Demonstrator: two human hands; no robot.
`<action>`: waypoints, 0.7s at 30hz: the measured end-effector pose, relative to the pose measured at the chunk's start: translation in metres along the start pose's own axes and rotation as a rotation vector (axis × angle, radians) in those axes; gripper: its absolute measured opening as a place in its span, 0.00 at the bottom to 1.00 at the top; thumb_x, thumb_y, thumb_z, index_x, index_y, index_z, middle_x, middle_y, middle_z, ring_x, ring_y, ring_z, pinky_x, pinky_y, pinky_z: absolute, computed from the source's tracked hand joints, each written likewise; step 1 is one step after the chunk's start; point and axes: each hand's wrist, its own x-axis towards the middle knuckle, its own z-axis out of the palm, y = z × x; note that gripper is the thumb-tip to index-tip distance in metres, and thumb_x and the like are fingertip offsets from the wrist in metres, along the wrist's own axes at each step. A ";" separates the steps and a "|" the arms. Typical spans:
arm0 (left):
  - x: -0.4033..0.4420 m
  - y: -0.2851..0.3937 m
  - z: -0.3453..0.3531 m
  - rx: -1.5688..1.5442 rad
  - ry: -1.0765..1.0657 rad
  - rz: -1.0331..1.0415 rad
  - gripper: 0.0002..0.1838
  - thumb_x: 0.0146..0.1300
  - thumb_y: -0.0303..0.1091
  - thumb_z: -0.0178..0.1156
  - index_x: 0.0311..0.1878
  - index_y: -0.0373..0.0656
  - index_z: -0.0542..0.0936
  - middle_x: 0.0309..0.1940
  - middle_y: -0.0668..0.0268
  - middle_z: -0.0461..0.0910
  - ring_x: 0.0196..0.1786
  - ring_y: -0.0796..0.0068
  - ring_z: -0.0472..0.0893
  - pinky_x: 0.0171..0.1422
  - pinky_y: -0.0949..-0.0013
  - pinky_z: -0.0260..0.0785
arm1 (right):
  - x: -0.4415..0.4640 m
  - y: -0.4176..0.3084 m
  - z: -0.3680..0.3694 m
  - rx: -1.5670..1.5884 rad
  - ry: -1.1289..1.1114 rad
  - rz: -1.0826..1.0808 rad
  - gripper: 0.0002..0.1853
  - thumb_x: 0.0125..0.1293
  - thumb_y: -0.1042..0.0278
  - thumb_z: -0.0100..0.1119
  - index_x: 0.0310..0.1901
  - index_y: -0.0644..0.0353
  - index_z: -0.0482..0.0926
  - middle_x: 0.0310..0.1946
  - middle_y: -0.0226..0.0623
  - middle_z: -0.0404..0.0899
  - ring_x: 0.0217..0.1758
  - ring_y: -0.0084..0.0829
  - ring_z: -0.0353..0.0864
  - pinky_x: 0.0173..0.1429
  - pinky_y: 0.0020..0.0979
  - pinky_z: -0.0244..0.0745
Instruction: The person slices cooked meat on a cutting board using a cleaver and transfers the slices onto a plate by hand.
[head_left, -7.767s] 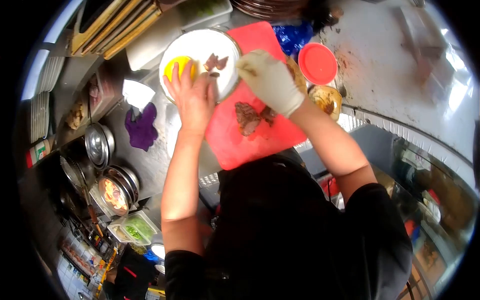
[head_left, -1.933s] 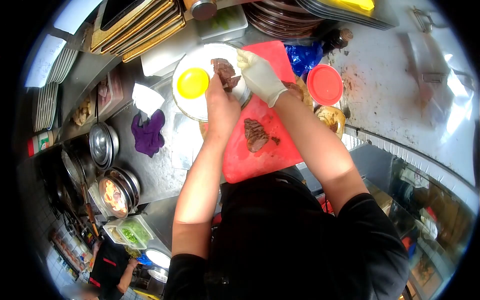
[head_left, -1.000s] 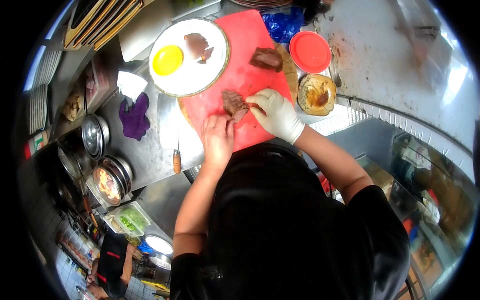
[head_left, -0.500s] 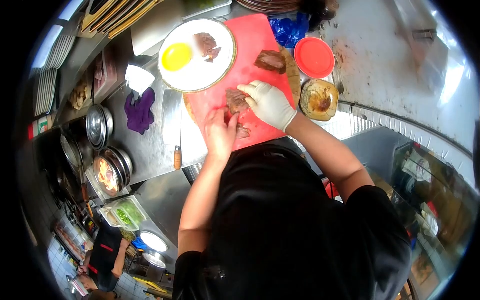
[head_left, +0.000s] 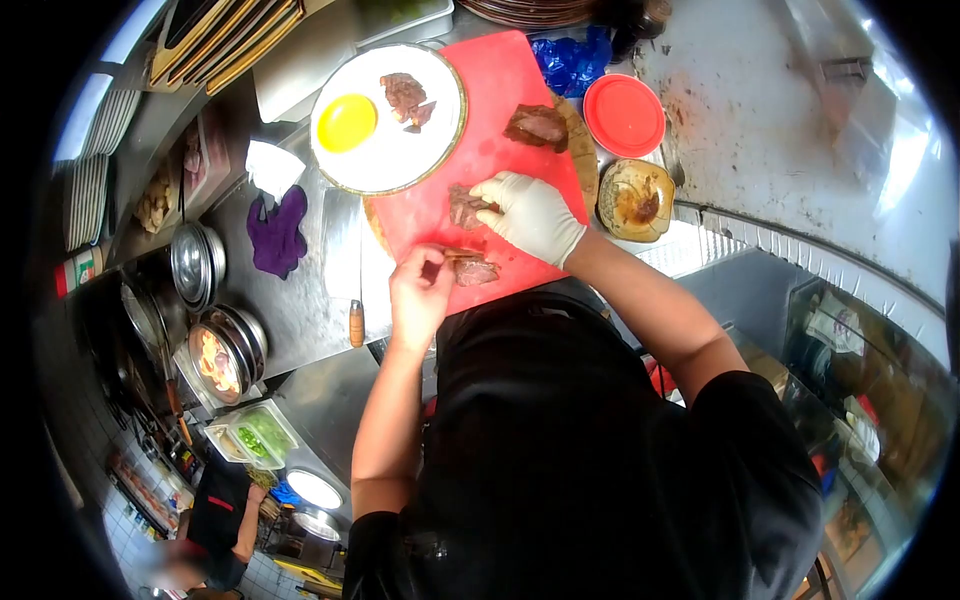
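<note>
On the red cutting board [head_left: 505,80], my gloved right hand [head_left: 538,218] grips a piece of sliced meat [head_left: 466,208] with thumb and fingers. My bare left hand [head_left: 420,292] is closed near the board's lower left edge, its fingertips pinching what looks like a thin slice of meat. Just right of those fingertips lies another cut piece of meat [head_left: 476,271] with a pink face. A larger brown chunk of meat [head_left: 536,126] rests at the board's upper right. Overlapping the board's left side, a white plate [head_left: 390,160] carries meat pieces [head_left: 405,98] and a yellow round [head_left: 346,123].
A wooden-handled knife [head_left: 356,325] lies left of the board, near a purple cloth [head_left: 277,232]. To the right sit a red lid [head_left: 624,116] and a sauce-stained bowl [head_left: 637,200]. Metal pans [head_left: 197,265] stand farther left. Another person [head_left: 222,510] works at lower left.
My left hand has drawn down and left, away from the meat under my right hand, uncovering the lower piece. My right hand has shifted slightly. The other person has moved.
</note>
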 end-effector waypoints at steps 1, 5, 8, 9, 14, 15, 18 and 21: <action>0.001 -0.001 -0.005 -0.034 0.012 0.018 0.06 0.66 0.16 0.68 0.42 0.36 0.82 0.40 0.62 0.87 0.40 0.73 0.84 0.44 0.70 0.77 | -0.001 0.000 0.001 -0.003 -0.010 -0.005 0.13 0.70 0.69 0.71 0.55 0.57 0.87 0.47 0.43 0.88 0.49 0.46 0.89 0.53 0.43 0.85; 0.014 -0.002 -0.029 -0.019 -0.041 -0.070 0.06 0.67 0.17 0.68 0.43 0.36 0.82 0.41 0.64 0.88 0.35 0.82 0.81 0.42 0.73 0.76 | 0.000 0.005 0.004 0.083 -0.060 0.036 0.12 0.70 0.69 0.72 0.53 0.58 0.88 0.46 0.42 0.88 0.49 0.45 0.89 0.53 0.43 0.85; 0.037 -0.003 -0.036 -0.027 -0.010 -0.018 0.05 0.69 0.18 0.68 0.43 0.37 0.82 0.38 0.68 0.87 0.36 0.85 0.80 0.42 0.75 0.75 | 0.000 0.004 0.001 0.159 -0.048 0.054 0.10 0.71 0.68 0.68 0.51 0.56 0.89 0.47 0.42 0.88 0.51 0.47 0.88 0.56 0.47 0.83; 0.046 0.000 -0.038 -0.027 0.001 -0.010 0.05 0.70 0.18 0.68 0.43 0.37 0.82 0.37 0.69 0.86 0.36 0.86 0.80 0.42 0.75 0.75 | 0.000 0.004 0.000 0.174 -0.036 0.052 0.09 0.72 0.67 0.67 0.50 0.56 0.89 0.48 0.42 0.88 0.51 0.48 0.88 0.57 0.49 0.83; 0.107 0.031 -0.038 -0.138 0.015 0.006 0.04 0.71 0.19 0.67 0.43 0.38 0.82 0.33 0.72 0.83 0.36 0.86 0.78 0.43 0.76 0.73 | -0.001 0.003 -0.007 0.112 -0.001 0.002 0.08 0.73 0.68 0.65 0.49 0.56 0.89 0.46 0.42 0.87 0.52 0.49 0.87 0.57 0.49 0.83; 0.123 0.029 -0.038 -0.144 0.004 -0.003 0.03 0.71 0.20 0.67 0.43 0.38 0.83 0.33 0.71 0.83 0.35 0.85 0.78 0.42 0.75 0.73 | -0.001 0.003 -0.007 0.109 0.006 0.001 0.07 0.73 0.69 0.65 0.49 0.56 0.89 0.46 0.42 0.87 0.52 0.49 0.87 0.57 0.49 0.83; 0.166 0.024 -0.030 -0.073 -0.009 -0.042 0.01 0.71 0.23 0.66 0.43 0.38 0.83 0.33 0.71 0.83 0.34 0.81 0.78 0.42 0.72 0.73 | 0.000 0.002 -0.008 0.120 0.013 0.010 0.06 0.73 0.69 0.65 0.47 0.57 0.88 0.46 0.43 0.87 0.51 0.50 0.87 0.56 0.48 0.83; 0.192 0.007 -0.022 0.083 0.011 -0.026 0.05 0.72 0.27 0.65 0.47 0.36 0.84 0.34 0.62 0.87 0.35 0.70 0.85 0.45 0.65 0.78 | -0.001 0.004 -0.006 0.150 -0.004 0.048 0.06 0.73 0.69 0.65 0.47 0.57 0.87 0.45 0.43 0.87 0.50 0.49 0.87 0.56 0.48 0.83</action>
